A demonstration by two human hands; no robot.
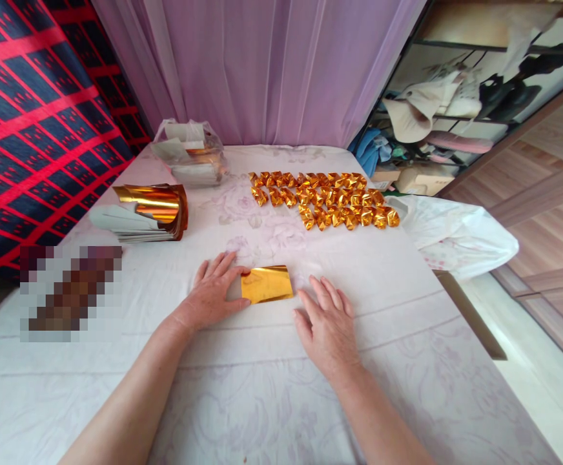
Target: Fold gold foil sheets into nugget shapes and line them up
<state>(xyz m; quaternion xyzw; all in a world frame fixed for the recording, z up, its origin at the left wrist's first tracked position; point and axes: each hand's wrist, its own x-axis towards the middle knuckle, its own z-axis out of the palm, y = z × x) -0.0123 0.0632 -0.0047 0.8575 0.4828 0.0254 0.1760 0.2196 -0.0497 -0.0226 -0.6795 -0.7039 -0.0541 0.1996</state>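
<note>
A rectangular sheet of shiny gold foil paper (pixel 266 285) lies on the cloth-covered table in front of me. My left hand (pixel 216 289) rests at its left edge, thumb and a fingertip touching it, fingers spread. Just off the sheet's right edge, my right hand (pixel 328 323) lies palm down with its fingers apart and nothing in them. Farther back, several folded gold foil pieces (pixel 327 197) stand in three rows. To the left is a stack of foil paper sheets (pixel 163 210), curled, with gold faces and pale backs.
Behind the stack sits a clear plastic bag (pixel 192 152) holding more sheets. A white plastic bag (pixel 460 232) hangs by the table's right edge. Shelves (pixel 456 116) with a cap and shoes stand at right; a purple curtain (pixel 262 71) hangs behind. A pixelated patch covers something at left.
</note>
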